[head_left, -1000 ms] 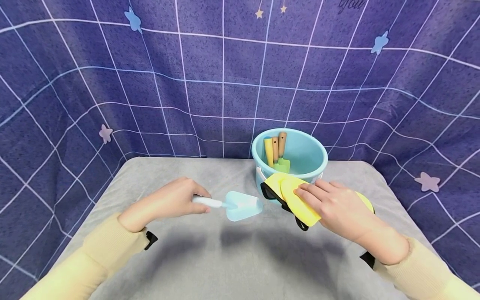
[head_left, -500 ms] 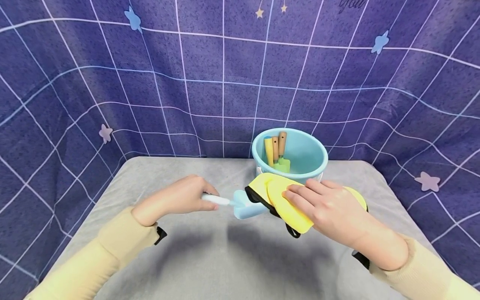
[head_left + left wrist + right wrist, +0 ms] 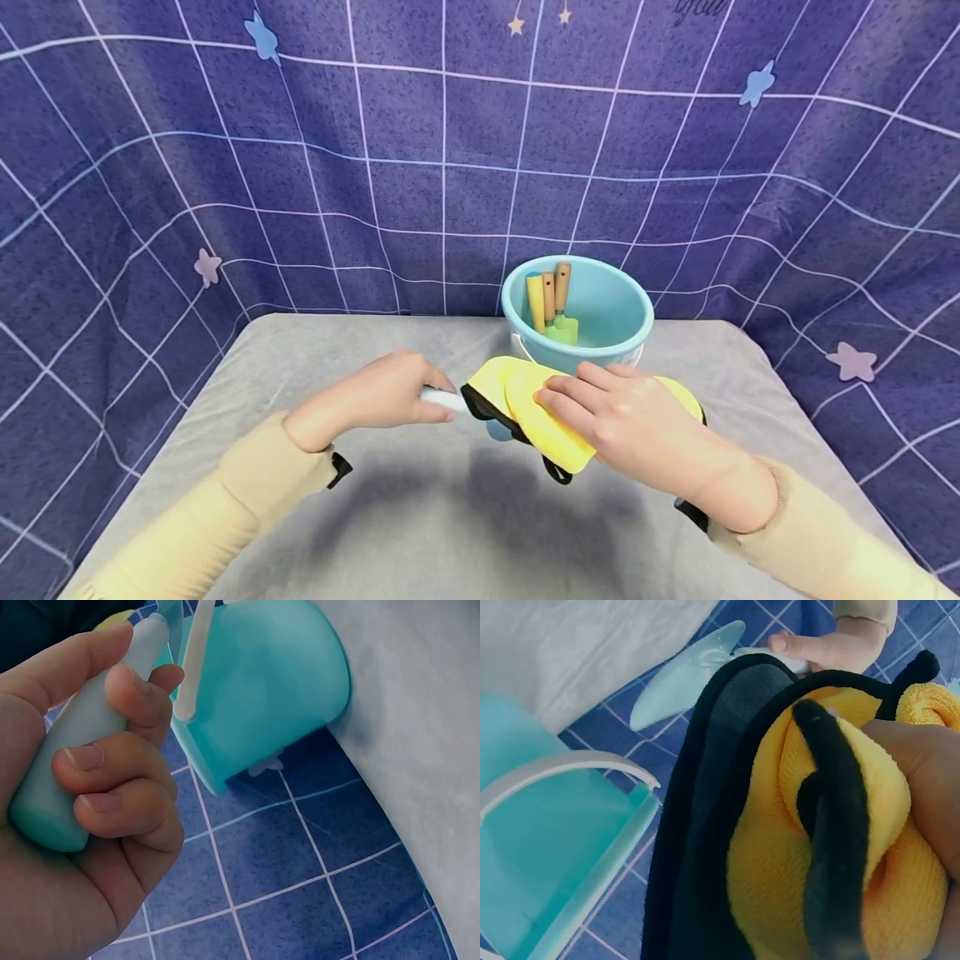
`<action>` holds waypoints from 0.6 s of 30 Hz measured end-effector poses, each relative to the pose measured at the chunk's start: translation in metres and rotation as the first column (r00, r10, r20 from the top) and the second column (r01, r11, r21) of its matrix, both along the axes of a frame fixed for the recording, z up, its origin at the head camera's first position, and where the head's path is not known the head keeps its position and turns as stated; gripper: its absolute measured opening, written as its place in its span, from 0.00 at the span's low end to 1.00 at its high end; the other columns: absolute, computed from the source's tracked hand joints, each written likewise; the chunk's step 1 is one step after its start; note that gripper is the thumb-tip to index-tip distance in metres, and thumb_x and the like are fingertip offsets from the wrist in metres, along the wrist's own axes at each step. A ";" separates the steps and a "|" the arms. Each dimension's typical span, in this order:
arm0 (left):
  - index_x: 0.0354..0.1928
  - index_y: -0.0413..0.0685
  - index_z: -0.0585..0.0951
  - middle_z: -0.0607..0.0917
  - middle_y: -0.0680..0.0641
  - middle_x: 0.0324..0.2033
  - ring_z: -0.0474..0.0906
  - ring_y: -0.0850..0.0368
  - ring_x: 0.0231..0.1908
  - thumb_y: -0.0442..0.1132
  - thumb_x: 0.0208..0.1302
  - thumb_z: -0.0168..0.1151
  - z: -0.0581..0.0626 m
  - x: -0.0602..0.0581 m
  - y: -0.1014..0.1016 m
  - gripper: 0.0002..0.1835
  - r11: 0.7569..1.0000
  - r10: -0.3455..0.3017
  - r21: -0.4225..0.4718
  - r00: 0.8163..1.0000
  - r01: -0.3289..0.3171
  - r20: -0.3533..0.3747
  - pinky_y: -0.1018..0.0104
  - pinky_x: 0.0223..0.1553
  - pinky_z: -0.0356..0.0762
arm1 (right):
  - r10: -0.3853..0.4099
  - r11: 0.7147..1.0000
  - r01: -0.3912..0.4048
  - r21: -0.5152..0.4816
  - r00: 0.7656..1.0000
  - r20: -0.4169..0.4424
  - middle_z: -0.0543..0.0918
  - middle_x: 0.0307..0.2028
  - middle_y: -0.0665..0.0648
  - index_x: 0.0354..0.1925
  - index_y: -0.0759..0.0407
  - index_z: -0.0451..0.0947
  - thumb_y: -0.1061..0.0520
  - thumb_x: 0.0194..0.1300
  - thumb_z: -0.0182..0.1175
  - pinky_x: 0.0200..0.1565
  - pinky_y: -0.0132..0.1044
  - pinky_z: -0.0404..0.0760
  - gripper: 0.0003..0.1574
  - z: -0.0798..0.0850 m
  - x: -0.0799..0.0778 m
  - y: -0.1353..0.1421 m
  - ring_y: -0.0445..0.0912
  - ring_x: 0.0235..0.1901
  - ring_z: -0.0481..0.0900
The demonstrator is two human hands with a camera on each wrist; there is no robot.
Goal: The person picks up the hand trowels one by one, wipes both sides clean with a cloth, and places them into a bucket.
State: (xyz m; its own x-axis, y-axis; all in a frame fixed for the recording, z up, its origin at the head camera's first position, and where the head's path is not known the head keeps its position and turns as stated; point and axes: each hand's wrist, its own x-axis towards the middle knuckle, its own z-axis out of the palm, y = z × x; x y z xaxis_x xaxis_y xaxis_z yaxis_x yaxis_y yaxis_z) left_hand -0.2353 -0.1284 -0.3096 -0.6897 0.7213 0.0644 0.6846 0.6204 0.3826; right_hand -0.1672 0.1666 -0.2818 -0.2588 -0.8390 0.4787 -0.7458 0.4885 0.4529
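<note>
My left hand (image 3: pixel 397 392) grips a small hand trowel by its pale handle (image 3: pixel 86 739). The light blue trowel blade (image 3: pixel 682 679) points toward the right hand. My right hand (image 3: pixel 630 417) holds a bunched yellow cloth (image 3: pixel 551 417) with black edging and a black loop. In the head view the cloth covers most of the blade, leaving only a bit of its lower edge visible. The cloth's dark grey reverse side (image 3: pixel 727 742) shows in the right wrist view, with the blade just behind its edge.
Behind the hands, a light blue bucket (image 3: pixel 645 321) with a white handle stands on the grey-covered table (image 3: pixel 360 517). Several tools with yellow and wooden handles (image 3: pixel 549 292) lean inside it. A blue gridded curtain (image 3: pixel 375 167) hangs behind and at both sides.
The right hand has moved left with the cloth, which now covers most of the trowel blade. The left hand has shifted slightly right with the trowel.
</note>
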 end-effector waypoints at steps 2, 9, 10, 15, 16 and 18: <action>0.32 0.56 0.86 0.80 0.63 0.21 0.71 0.69 0.21 0.46 0.53 0.68 0.001 0.001 0.002 0.05 1.000 -0.002 0.004 1.000 0.002 -0.002 0.73 0.26 0.71 | -0.010 1.000 0.009 0.010 1.000 0.009 0.81 0.42 0.53 0.49 0.59 0.76 0.68 0.59 0.48 0.35 0.36 0.75 0.21 -0.002 -0.001 -0.002 0.47 0.39 0.76; 0.22 0.58 0.81 0.73 0.63 0.14 0.66 0.68 0.16 0.46 0.51 0.68 0.003 0.003 0.010 0.06 1.000 0.003 0.003 1.000 -0.003 0.004 0.73 0.20 0.67 | -0.020 0.999 0.019 0.027 1.000 0.019 0.79 0.40 0.52 0.47 0.59 0.76 0.68 0.56 0.49 0.30 0.34 0.71 0.20 -0.015 -0.009 -0.006 0.45 0.34 0.73; 0.21 0.58 0.80 0.72 0.63 0.14 0.66 0.68 0.16 0.47 0.51 0.68 0.004 0.003 0.011 0.08 1.000 0.003 0.003 1.000 -0.003 0.000 0.73 0.20 0.67 | -0.019 0.999 0.019 0.037 1.000 0.023 0.79 0.39 0.51 0.46 0.59 0.77 0.68 0.56 0.50 0.30 0.34 0.71 0.20 -0.017 -0.011 -0.006 0.45 0.33 0.72; 0.18 0.58 0.78 0.71 0.63 0.13 0.65 0.68 0.15 0.47 0.51 0.69 0.005 0.006 0.016 0.10 1.000 -0.010 0.017 1.000 0.011 -0.020 0.73 0.19 0.66 | -0.012 0.997 0.008 0.070 0.999 0.048 0.78 0.37 0.50 0.44 0.57 0.77 0.70 0.50 0.60 0.29 0.33 0.69 0.21 -0.026 -0.013 -0.008 0.45 0.31 0.70; 0.19 0.58 0.78 0.71 0.63 0.13 0.66 0.68 0.15 0.47 0.51 0.69 0.005 0.007 0.017 0.10 1.000 -0.013 0.019 1.000 0.013 -0.022 0.73 0.19 0.66 | -0.012 0.997 0.008 0.075 0.998 0.054 0.78 0.37 0.49 0.44 0.57 0.77 0.69 0.49 0.61 0.29 0.33 0.69 0.22 -0.028 -0.014 -0.009 0.45 0.31 0.70; 0.19 0.57 0.79 0.71 0.63 0.12 0.66 0.68 0.16 0.47 0.51 0.69 0.004 0.007 0.018 0.10 1.000 -0.016 0.016 1.000 0.017 -0.025 0.73 0.19 0.66 | -0.016 0.996 0.010 0.085 0.998 0.066 0.78 0.37 0.49 0.45 0.56 0.77 0.69 0.49 0.62 0.29 0.33 0.69 0.22 -0.031 -0.014 -0.009 0.45 0.32 0.70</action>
